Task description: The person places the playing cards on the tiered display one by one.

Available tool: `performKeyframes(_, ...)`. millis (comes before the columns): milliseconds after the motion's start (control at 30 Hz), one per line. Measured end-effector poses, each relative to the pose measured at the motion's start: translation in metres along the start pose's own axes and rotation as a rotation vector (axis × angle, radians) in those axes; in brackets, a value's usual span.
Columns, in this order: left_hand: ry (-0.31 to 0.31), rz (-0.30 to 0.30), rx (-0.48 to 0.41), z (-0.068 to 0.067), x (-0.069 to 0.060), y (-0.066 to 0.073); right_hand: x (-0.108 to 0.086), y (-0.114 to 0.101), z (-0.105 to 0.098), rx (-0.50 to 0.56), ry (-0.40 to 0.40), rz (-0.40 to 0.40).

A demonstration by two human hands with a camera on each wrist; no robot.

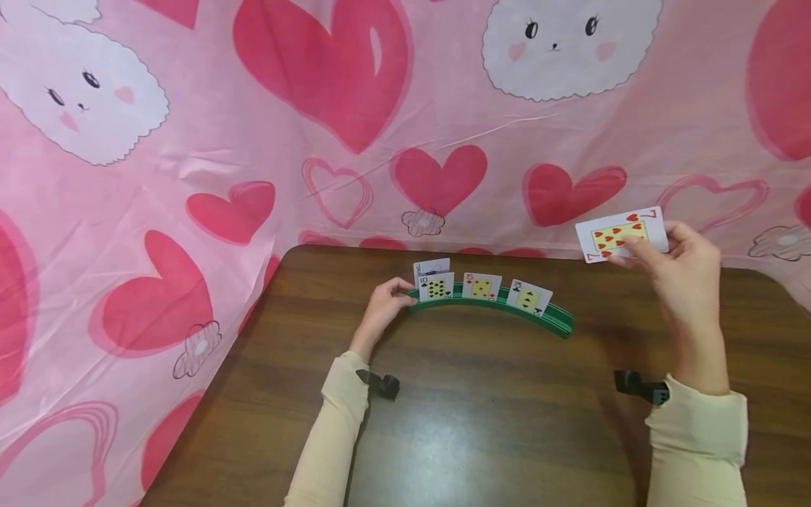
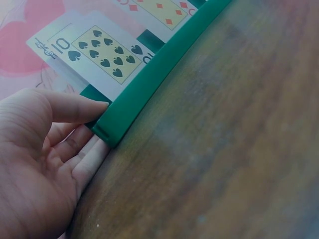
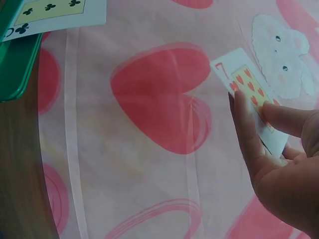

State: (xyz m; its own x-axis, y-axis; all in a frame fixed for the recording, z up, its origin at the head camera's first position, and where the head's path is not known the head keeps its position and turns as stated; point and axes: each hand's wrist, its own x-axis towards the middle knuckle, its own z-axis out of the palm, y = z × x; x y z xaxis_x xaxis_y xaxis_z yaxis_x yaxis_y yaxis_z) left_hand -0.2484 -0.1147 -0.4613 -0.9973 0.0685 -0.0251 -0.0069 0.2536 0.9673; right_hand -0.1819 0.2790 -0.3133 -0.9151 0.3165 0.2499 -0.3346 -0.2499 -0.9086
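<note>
A curved green card holder [image 1: 557, 320] stands on the wooden table, with playing cards upright in its slot. At its left end is the ten of spades [image 1: 436, 287], and another card [image 1: 432, 265] with a black picture shows behind it. The five of diamonds [image 1: 481, 286] is in the middle, and a clubs card [image 1: 529, 298] leans toward the right end. My left hand [image 1: 384, 304] grips the holder's left end, thumb on the near side. Raised to the right of the holder, my right hand [image 1: 687, 271] pinches the seven of hearts [image 1: 595, 239], its face turned toward me.
The brown table [image 1: 507, 422] reaches back to a pink cloth [image 1: 304, 105] printed with hearts and white animal faces, which hangs behind and along the left. Black wrist mounts [image 1: 380, 384] sit at both cuffs.
</note>
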Motion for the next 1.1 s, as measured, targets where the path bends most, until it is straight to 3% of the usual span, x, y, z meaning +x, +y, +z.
performKeyframes(267, -0.002, 0.009, -0.008, 0.000, 0.001, 0.001, 0.001, 0.003, 0.005, -0.032, 0.055, -0.057)
performKeyframes(400, -0.003, 0.010, -0.015, 0.000, 0.000, 0.000, 0.002, 0.004, 0.008, -0.024, 0.119, -0.041)
performKeyframes(700, -0.008, 0.006, -0.023, 0.000, -0.001, 0.000, 0.003, 0.003, 0.011, 0.091, 0.246, -0.035)
performKeyframes(1100, -0.005, 0.006, -0.019, 0.000, 0.000, -0.001, 0.004, 0.006, 0.011, 0.145, 0.204, -0.041)
